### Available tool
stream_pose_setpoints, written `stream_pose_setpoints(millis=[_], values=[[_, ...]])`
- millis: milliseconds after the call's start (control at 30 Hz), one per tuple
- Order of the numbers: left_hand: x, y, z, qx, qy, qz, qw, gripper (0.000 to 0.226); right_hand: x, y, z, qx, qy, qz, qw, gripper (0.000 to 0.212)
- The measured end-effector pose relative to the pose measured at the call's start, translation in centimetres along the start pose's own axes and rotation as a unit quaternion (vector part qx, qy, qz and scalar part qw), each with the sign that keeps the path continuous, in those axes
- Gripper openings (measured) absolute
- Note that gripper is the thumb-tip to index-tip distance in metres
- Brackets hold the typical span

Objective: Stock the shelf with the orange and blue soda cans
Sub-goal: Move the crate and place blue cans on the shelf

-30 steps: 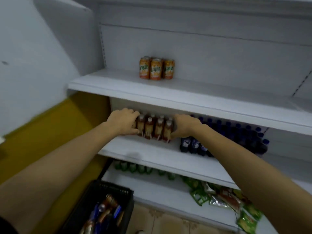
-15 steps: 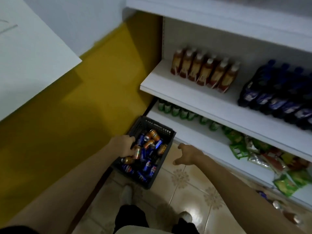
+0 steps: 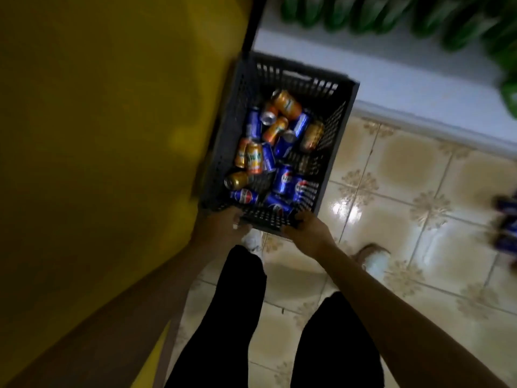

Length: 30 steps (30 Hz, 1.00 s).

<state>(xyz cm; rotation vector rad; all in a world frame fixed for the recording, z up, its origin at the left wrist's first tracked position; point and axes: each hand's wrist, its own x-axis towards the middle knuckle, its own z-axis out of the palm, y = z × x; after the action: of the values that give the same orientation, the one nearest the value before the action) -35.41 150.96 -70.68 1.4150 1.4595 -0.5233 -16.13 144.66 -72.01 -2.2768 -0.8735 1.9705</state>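
Item: dark perforated plastic crate (image 3: pixel 340 119), standing on the patterned tile floor (image 3: pixel 397 191) against the yellow wall (image 3: pixel 98 135), its far end near the white bottom shelf (image 3: pixel 391 79).

Contents: orange soda cans (image 3: pixel 286 103) and blue soda cans (image 3: pixel 283 179), loose and jumbled on their sides, filling the crate bottom just beyond the hands.

Left hand (image 3: pixel 221 224): fingers curled over the crate's near rim, gripping it.

Right hand (image 3: pixel 306 229): fingers hooked over the same rim, beside the left, gripping it.

Green bottles (image 3: pixel 363 12) on the shelf, blurred.
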Motion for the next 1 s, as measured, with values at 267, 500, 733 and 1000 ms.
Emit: stream_pose_setpoints(millis=[267, 500, 733, 1000], values=[[20.6, -3.7, 9.3, -0.012, -0.001, -0.011, 1.000, 0.041, 20.9, 4.6, 8.5, 0.363, 0.096, 0.222, 0.900, 0.029], [32.4, -6.6, 15.3, -0.035, -0.003, -0.074, 0.997, 0.048, 31.7, 9.1, 11.2, 0.427, 0.089, 0.263, 0.861, 0.044], [33.6, -7.1, 17.1, -0.182, -0.043, -0.171, 0.967, 0.027, 31.8, 8.9, 10.7, 0.467, 0.114, 0.316, 0.818, 0.025], [23.6, -3.3, 10.6, -0.230, 0.165, -0.094, 0.955, 0.027, 20.5, 3.3, 9.4, 0.584, 0.087, 0.308, 0.746, 0.017]])
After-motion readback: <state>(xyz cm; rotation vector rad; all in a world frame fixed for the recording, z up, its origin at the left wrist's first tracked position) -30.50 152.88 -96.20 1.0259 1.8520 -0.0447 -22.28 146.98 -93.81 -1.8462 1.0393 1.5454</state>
